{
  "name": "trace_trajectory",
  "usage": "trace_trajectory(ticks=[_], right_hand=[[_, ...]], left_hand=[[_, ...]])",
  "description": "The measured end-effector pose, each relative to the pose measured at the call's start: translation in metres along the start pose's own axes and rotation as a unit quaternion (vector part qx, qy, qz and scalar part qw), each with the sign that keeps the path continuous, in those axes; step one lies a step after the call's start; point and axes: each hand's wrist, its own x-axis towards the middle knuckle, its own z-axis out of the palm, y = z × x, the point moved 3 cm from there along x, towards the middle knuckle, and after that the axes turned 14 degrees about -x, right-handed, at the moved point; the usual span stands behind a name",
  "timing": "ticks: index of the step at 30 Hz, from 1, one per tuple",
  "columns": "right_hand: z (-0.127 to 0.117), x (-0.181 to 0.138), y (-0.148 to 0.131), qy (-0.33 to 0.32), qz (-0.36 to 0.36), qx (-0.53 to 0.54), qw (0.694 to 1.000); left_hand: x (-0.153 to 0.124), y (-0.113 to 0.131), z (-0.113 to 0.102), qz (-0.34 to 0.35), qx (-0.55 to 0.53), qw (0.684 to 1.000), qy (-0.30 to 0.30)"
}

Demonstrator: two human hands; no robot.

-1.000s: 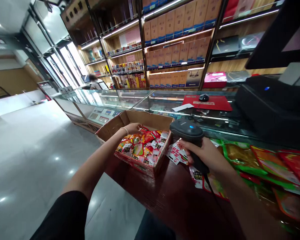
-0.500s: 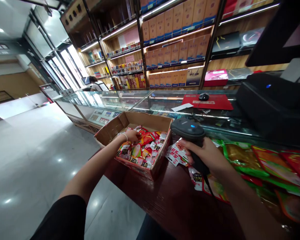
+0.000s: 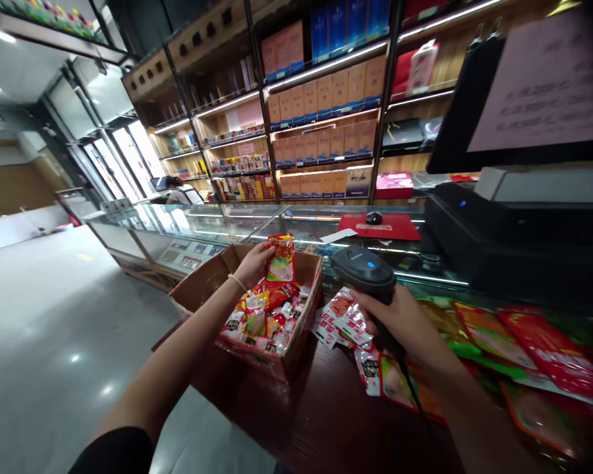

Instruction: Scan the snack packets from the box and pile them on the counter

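Observation:
My left hand [image 3: 254,263] is closed on a red and green snack packet [image 3: 281,258], held upright above an open cardboard box [image 3: 202,283]. The box sits at the counter's left end and is full of several small colourful packets [image 3: 261,319]. My right hand [image 3: 405,322] grips the handle of a black barcode scanner [image 3: 364,273] with a blue light on top, its head pointing left toward the lifted packet. Loose packets [image 3: 343,319] lie on the dark wooden counter [image 3: 326,415] just under the scanner.
Larger red, orange and green packets [image 3: 514,349] cover the counter at the right. A black till and monitor [image 3: 518,230] stand behind them. A glass display counter [image 3: 227,220] holds a red mat with a mouse [image 3: 374,217]. Stocked shelves fill the back wall; a person sits far left.
My left hand has pulled one packet out of the box and raised it upright. The camera has tilted up and shifted slightly. The scanner hand has stayed put.

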Motion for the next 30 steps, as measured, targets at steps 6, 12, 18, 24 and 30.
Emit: trace_trajectory(ticks=[6, 12, 18, 24, 30], right_hand=[[-0.017, 0.005, 0.009, 0.051, -0.005, -0.025, 0.998], [-0.037, 0.007, 0.022, 0.078, 0.027, -0.041, 0.996], [-0.044, 0.002, 0.022, 0.002, 0.072, -0.012, 0.997], [-0.042, 0.004, 0.022, -0.015, 0.075, -0.019, 0.997], [-0.053, 0.001, 0.024, 0.005, 0.068, -0.002, 0.998]], left_hand=[[0.003, -0.032, 0.074, 0.004, -0.016, 0.998, -0.052], [-0.005, -0.080, 0.086, 0.012, -0.026, 0.993, -0.117], [-0.009, -0.094, 0.081, -0.008, 0.035, 0.988, -0.148], [-0.008, -0.096, 0.081, -0.013, 0.082, 0.984, -0.157], [-0.009, -0.099, 0.079, 0.022, 0.140, 0.975, -0.172]])
